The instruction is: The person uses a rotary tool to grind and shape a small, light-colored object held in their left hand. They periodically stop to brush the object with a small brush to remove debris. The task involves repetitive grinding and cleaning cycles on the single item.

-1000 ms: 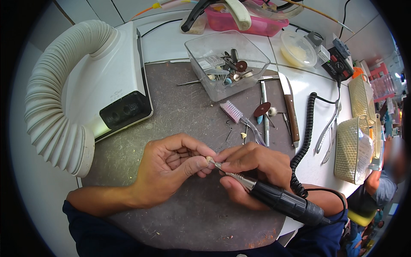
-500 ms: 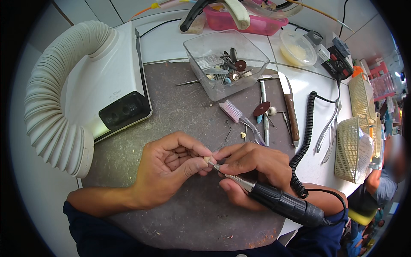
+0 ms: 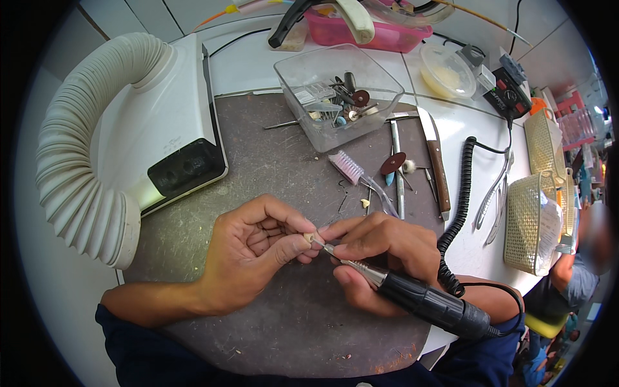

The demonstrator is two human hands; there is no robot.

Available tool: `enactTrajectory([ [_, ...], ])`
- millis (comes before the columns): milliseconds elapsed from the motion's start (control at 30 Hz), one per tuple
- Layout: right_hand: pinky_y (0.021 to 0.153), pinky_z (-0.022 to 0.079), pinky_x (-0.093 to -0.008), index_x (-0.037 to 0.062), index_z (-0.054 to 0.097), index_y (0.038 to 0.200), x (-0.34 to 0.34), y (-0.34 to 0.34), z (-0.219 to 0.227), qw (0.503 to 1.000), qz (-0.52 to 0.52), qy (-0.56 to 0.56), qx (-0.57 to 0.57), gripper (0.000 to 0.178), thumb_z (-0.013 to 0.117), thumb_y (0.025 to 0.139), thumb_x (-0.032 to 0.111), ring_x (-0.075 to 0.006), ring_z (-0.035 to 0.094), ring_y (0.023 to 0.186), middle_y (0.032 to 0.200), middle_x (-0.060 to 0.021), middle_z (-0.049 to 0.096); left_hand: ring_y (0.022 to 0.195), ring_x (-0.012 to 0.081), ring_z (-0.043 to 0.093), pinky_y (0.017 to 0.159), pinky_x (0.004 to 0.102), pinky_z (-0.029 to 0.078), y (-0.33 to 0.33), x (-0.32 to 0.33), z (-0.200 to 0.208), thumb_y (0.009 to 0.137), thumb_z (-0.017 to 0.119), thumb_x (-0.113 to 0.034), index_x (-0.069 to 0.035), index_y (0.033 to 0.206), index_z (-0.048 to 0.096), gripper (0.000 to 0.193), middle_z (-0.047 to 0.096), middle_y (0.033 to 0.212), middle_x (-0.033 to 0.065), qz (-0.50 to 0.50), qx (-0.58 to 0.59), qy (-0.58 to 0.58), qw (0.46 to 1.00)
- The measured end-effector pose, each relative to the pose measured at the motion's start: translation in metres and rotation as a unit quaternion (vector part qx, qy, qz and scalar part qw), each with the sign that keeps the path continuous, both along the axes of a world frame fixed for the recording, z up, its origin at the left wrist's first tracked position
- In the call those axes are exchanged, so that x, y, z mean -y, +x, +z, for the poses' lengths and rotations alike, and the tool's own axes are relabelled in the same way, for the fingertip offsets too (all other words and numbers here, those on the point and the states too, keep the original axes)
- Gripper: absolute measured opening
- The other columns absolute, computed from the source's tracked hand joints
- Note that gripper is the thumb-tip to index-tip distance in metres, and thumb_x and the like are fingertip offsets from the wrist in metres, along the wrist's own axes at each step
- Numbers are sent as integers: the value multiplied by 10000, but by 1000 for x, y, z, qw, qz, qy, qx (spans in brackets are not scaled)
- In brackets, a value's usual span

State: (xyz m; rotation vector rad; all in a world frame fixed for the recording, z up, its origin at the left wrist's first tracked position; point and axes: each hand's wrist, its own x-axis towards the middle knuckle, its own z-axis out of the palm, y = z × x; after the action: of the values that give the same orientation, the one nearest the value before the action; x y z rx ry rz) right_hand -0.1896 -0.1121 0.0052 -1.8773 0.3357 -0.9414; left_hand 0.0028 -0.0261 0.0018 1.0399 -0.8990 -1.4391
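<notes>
Between its thumb and fingertips my left hand (image 3: 253, 253) pinches a small cream-coloured piece shaped like a tooth crown (image 3: 310, 238). My right hand (image 3: 390, 251) grips a rotary handpiece (image 3: 419, 295) with a black body and a metal nose, its thumb below and its fingers over the top. The thin tip of the handpiece points up-left and meets the small piece, or lies very close to it. My right index fingertip rests right by my left fingertips. A coiled black cord (image 3: 459, 213) runs beside the right hand.
Beyond my hands lie a toothbrush (image 3: 348, 169), a brown disc bur (image 3: 393, 163) and a wooden-handled knife (image 3: 435, 161). A clear plastic box (image 3: 322, 132) holds several burs. At left stands a white dust extractor (image 3: 174, 116) with a ribbed hose (image 3: 61, 148); woven baskets (image 3: 525, 226) stand at right.
The small piece has turned slightly in my left fingertips and shows a different side. Both hands have otherwise barely moved, and the handpiece stays at the piece.
</notes>
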Motion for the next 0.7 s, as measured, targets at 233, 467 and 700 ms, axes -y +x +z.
enactTrajectory([
  [233,715,568,-307,-40,612,874,1,2,1,1000,8,-1,3,208,730,702,-41,-271,711,829,848,-180,667,938,165,658,807,265,557,0,-1,-2,910,582,50,44,1040,550,135,652,983,153,-2,0,-10,1000],
  [467,722,570,-312,-40,611,871,1,1,1,1000,13,3,2,210,730,698,-46,-272,705,847,840,-169,665,959,162,650,822,263,553,-1,-2,-2,908,580,57,46,1039,550,135,644,1005,151,-1,4,-17,1000],
  [700,774,573,-377,-40,600,890,3,1,-3,1000,23,-14,-6,198,728,740,-19,-302,702,844,793,-153,648,866,146,633,780,268,527,-5,0,4,889,595,75,16,1012,533,150,630,970,150,9,25,8,1000],
])
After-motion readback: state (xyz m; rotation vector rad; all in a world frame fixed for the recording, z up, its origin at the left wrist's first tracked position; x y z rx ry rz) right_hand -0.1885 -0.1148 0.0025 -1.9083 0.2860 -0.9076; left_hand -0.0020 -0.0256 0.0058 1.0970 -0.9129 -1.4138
